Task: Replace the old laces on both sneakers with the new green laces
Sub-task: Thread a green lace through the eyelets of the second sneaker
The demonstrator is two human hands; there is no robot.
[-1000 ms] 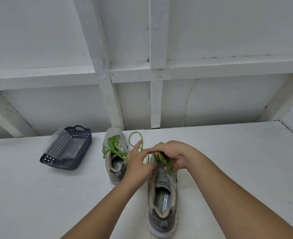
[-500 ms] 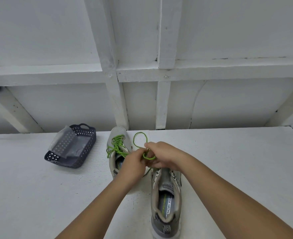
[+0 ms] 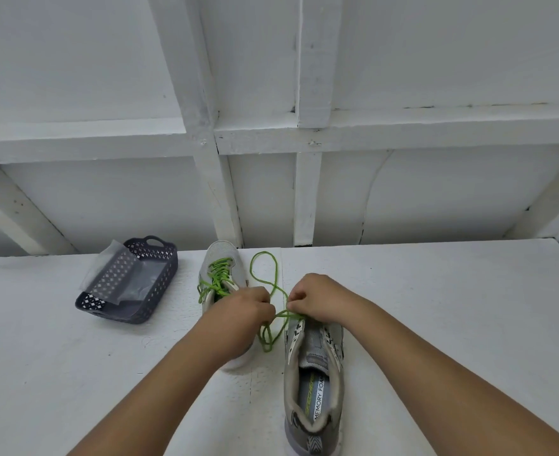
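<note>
Over the near sneaker (image 3: 314, 383), at the middle of the white table (image 3: 436, 307), the person's two hands work close together, a small gap between them. The left hand (image 3: 238, 311) has its fingers curled in and pinches a strand of the green lace (image 3: 273, 281); the right hand (image 3: 317, 297) is curled likewise and pinches the lace just above the shoe's front eyelets. Between the hands the lace crosses, one loop hanging down beside the shoe toward the table and a larger loop lying on the tabletop beyond the knuckles. This sneaker points away from the person, its heel nearest, printed insole showing. Just left of it, partly hidden under the left wrist, stands the second sneaker (image 3: 222, 261), already threaded with a green lace of its own. Farther left, well apart, sits a dark perforated basket (image 3: 159, 284) with a clear plastic bag (image 3: 107, 274) lying in it and over its rim.
</note>
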